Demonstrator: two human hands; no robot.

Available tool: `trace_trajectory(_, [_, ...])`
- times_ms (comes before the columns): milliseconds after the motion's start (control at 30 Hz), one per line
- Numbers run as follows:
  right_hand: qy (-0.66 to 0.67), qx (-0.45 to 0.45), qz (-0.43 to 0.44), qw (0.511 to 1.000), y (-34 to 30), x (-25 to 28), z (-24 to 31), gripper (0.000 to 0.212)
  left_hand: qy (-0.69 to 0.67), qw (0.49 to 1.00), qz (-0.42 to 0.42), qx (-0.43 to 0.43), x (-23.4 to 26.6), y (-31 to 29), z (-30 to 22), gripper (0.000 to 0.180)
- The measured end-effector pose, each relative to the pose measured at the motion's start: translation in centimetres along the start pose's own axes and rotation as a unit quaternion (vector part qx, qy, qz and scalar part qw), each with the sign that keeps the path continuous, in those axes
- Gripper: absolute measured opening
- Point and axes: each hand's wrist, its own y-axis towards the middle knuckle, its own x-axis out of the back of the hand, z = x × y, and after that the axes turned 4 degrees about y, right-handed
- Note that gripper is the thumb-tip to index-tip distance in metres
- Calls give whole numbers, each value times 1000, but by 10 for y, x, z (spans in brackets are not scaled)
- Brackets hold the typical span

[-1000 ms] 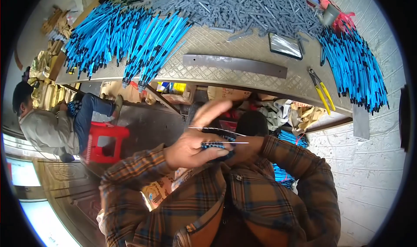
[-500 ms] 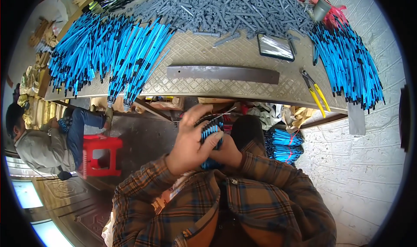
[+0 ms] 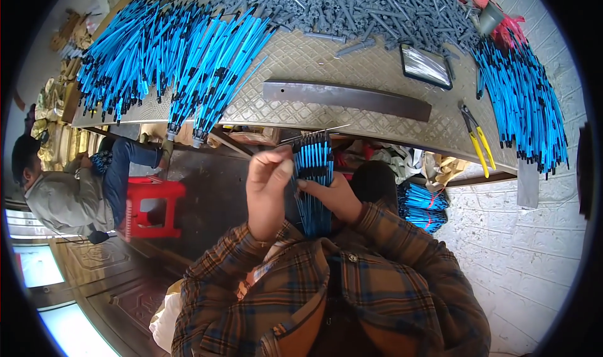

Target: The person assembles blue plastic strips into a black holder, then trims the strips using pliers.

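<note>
A bundle of thin blue rods with black ends point(image 3: 314, 163) stands upright in front of my chest. My right hand point(image 3: 334, 195) is closed round its side, with the thumb across the rods. Thin metal wires point(image 3: 317, 132) lie crosswise over the top of the bundle. My left hand point(image 3: 269, 184) is raised just left of the bundle, fingers curled and thumb pressed in. Whatever is between those fingertips is too small to make out.
The table point(image 3: 352, 119) ahead carries blue rod bundles point(image 3: 213, 74), a heap of grey plastic tubes point(image 3: 364, 11), a flat metal bar point(image 3: 345, 99), a black-framed tray point(image 3: 426, 66) and yellow-handled pliers point(image 3: 478, 140). A co-worker point(image 3: 69, 181) sits left by a red stool point(image 3: 151, 206).
My left hand has come off the front of the bundle to its left side and turned more upright. The bundle is now more exposed. The view has shifted slightly.
</note>
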Motion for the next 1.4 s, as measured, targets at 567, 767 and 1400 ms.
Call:
trace_trajectory(567, [-35, -22, 49, 998, -9, 25, 15, 24, 548, 786, 216, -188, -78, 175, -57, 16])
trace_trajectory(767, [-3, 19, 29, 999, -6, 39, 12, 29, 726, 500, 263, -392, -133, 267, 24, 17])
trace_trajectory(1400, [77, 10, 35, 996, -9, 36, 13, 28, 118, 939, 212, 245, -67, 145, -49, 19])
